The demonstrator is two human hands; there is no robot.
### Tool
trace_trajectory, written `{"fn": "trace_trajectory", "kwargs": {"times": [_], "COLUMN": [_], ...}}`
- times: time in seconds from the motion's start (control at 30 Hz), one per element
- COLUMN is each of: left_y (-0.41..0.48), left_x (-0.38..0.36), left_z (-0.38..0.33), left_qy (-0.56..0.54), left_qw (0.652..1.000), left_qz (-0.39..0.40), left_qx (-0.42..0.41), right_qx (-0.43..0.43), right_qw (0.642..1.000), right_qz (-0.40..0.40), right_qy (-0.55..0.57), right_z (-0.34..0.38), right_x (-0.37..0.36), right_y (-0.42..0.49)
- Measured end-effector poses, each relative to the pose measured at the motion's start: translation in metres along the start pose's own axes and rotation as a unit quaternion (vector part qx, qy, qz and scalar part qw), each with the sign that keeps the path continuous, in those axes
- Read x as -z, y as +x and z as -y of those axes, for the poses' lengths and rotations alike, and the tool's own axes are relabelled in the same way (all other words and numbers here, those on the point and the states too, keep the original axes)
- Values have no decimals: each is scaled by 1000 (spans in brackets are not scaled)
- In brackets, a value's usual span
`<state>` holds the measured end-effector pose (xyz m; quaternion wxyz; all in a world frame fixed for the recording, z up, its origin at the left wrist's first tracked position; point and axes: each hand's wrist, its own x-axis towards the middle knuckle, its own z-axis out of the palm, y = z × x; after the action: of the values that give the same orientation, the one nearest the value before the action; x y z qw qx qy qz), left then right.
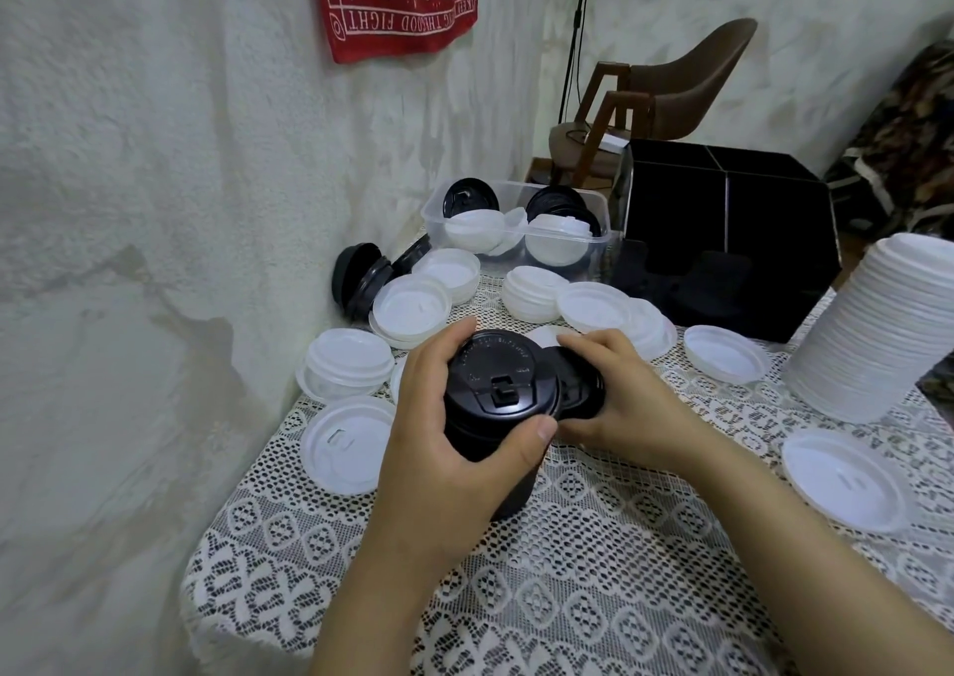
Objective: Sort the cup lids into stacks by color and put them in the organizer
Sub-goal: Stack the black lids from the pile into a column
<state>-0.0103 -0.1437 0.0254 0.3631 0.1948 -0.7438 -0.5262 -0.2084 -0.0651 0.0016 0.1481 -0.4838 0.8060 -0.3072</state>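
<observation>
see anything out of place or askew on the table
The black lids by the wall stand tipped on edge instead of flat, and the clear bin holds black and white lids mixed together.

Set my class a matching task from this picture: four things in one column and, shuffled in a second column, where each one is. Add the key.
Things
1. black lid stack
2. tall white lid stack
3. clear tub
4. loose black lid

Places
a. under the right hand's fingers
b. gripped by the left hand
c. at the back of the table, holding black and white lids
d. standing at the table's right edge

Pairs: 1-b, 2-d, 3-c, 4-a
</observation>
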Motion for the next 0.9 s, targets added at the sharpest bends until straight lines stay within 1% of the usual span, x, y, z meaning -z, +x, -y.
{"fn": "trace_trajectory", "kwargs": {"times": [0.1, 0.2, 0.3, 0.37, 0.43, 0.53, 0.67, 0.73, 0.9], "left_y": [-1, -2, -2, -3, -3, -2, -1, 0, 1], "left_x": [2, 5, 6, 7, 8, 9, 9, 9, 10], "left_z": [-1, -2, -1, -1, -2, -4, -2, -1, 1], "left_qy": [-9, -10, -14, -23, -27, -37, -48, -53, -57], "left_qw": [1000, 999, 999, 999, 998, 998, 998, 997, 997], "left_qz": [16, 40, 44, 38, 36, 42, 38, 32, 28], "left_qx": [8, 10, 15, 26, 36, 34, 34, 38, 43], "right_qx": [2, 28, 48, 101, 156, 215, 202, 194, 180], "right_qw": [999, 993, 981, 966, 952, 949, 962, 964, 960], "right_qz": [-51, -109, -146, -161, -148, -86, -8, 6, 29], "right_qy": [16, 43, 119, 176, 220, 214, 186, 179, 214], "right_z": [5, 15, 30, 40, 51, 66, 72, 72, 71], "right_x": [4, 13, 25, 30, 33, 30, 20, 15, 7], "right_y": [-2, -5, -10, -14, -19, -26, -30, -31, -32]}}
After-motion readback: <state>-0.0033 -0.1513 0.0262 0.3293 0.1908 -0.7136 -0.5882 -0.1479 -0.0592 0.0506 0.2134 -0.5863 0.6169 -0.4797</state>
